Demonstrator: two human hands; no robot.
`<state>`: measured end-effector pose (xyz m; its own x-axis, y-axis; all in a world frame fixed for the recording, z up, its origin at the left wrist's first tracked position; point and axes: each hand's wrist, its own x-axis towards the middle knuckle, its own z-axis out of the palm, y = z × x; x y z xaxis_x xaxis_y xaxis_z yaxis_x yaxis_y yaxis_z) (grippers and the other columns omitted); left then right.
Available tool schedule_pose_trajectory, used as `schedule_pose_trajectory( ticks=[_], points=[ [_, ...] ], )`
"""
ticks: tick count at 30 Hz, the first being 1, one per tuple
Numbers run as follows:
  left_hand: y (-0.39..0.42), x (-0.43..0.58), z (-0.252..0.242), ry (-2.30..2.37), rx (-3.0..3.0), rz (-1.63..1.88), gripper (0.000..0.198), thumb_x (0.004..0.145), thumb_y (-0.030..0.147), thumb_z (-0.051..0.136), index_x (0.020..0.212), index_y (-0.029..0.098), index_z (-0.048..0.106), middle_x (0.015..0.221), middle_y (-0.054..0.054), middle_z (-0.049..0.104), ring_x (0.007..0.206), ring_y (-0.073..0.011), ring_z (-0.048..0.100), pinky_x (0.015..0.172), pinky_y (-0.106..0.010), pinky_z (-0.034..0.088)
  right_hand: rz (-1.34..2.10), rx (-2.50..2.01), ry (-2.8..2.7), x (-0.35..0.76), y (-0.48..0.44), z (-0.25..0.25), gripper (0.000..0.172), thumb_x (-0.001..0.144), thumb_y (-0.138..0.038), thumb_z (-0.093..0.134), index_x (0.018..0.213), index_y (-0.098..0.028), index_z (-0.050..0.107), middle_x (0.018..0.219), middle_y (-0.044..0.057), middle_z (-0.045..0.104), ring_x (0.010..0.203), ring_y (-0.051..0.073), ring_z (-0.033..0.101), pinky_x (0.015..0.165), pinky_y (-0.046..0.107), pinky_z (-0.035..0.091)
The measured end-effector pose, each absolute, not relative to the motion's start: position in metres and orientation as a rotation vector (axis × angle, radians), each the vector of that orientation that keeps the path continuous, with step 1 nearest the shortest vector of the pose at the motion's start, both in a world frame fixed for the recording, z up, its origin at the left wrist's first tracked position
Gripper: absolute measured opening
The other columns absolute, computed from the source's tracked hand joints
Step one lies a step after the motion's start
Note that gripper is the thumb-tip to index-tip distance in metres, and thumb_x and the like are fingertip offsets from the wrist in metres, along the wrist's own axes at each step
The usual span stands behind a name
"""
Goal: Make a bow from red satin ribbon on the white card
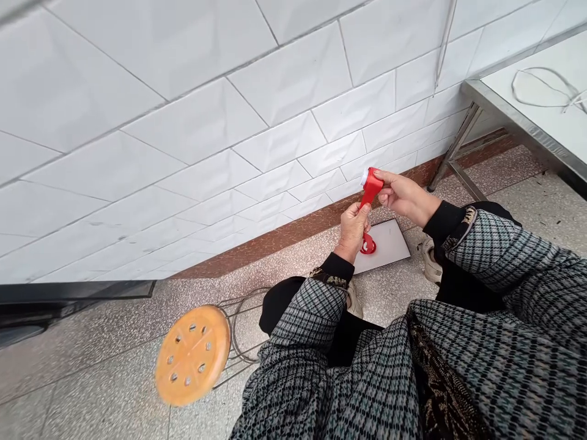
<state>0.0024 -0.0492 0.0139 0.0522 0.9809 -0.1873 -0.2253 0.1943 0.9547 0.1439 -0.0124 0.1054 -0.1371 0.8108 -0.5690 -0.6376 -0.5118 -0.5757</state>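
A red ribbon on a small roll with a white core (371, 183) is pinched in my right hand (406, 195). From the roll a flat length of ribbon runs down into my left hand (354, 227), whose fingers are closed round it. Below the left hand hangs a curled loop of the same red ribbon (368, 244). Under my hands, on the floor, lies a flat white board (387, 244) with a dark edge, partly hidden by the left hand and wrist.
An orange round stool (192, 355) with metal legs stands at lower left. To the right is a metal-framed table (527, 116) with a thin cord (545, 88) on it. A white tiled wall (257, 134) rises in front, and a black object (73, 305) sits at far left.
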Motion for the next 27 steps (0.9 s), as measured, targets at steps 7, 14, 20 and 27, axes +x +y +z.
schedule_pose_trajectory(
  ticks=[7, 14, 20, 27],
  points=[
    [-0.045, -0.013, 0.009, 1.016, 1.128, 1.019, 0.05, 0.076, 0.065, 0.078, 0.073, 0.016, 0.069, 0.056, 0.004, 0.048, 0.05, -0.0073, 0.038, 0.05, -0.025, 0.031, 1.952, -1.083, -0.246, 0.15, -0.009, 0.103, 0.016, 0.099, -0.012, 0.062, 0.085, -0.017, 0.057, 0.054, -0.005, 0.052, 0.039, 0.002, 0.028, 0.035, 0.011, 0.028],
    [-0.037, -0.015, 0.004, 1.07, 1.171, 1.128, 0.052, 0.072, 0.057, 0.085, 0.106, 0.019, 0.073, 0.06, 0.005, 0.055, 0.05, -0.0079, 0.042, 0.05, -0.023, 0.035, 2.081, -1.109, -0.183, 0.151, -0.014, 0.109, 0.019, 0.102, -0.009, 0.052, 0.085, -0.014, 0.059, 0.053, -0.005, 0.052, 0.034, 0.0, 0.022, 0.03, 0.008, 0.026],
    [-0.03, -0.026, 0.007, 0.955, 1.173, 1.011, 0.095, 0.065, 0.045, 0.094, 0.15, 0.03, 0.053, 0.074, 0.003, 0.065, 0.051, -0.0099, 0.051, 0.052, -0.026, 0.044, 2.173, -1.155, -0.192, 0.156, -0.019, 0.107, 0.017, 0.101, -0.01, 0.054, 0.086, -0.015, 0.061, 0.052, -0.004, 0.053, 0.033, 0.001, 0.022, 0.028, 0.009, 0.03],
    [-0.027, -0.03, 0.013, 0.817, 1.17, 0.864, 0.093, 0.06, 0.038, 0.095, 0.144, 0.023, 0.059, 0.074, 0.005, 0.063, 0.044, -0.0017, 0.038, 0.044, -0.02, 0.034, 2.311, -1.076, -0.22, 0.163, -0.022, 0.099, 0.009, 0.096, -0.008, 0.057, 0.095, -0.015, 0.062, 0.056, -0.006, 0.05, 0.032, 0.0, 0.024, 0.028, 0.008, 0.03]
  ],
)
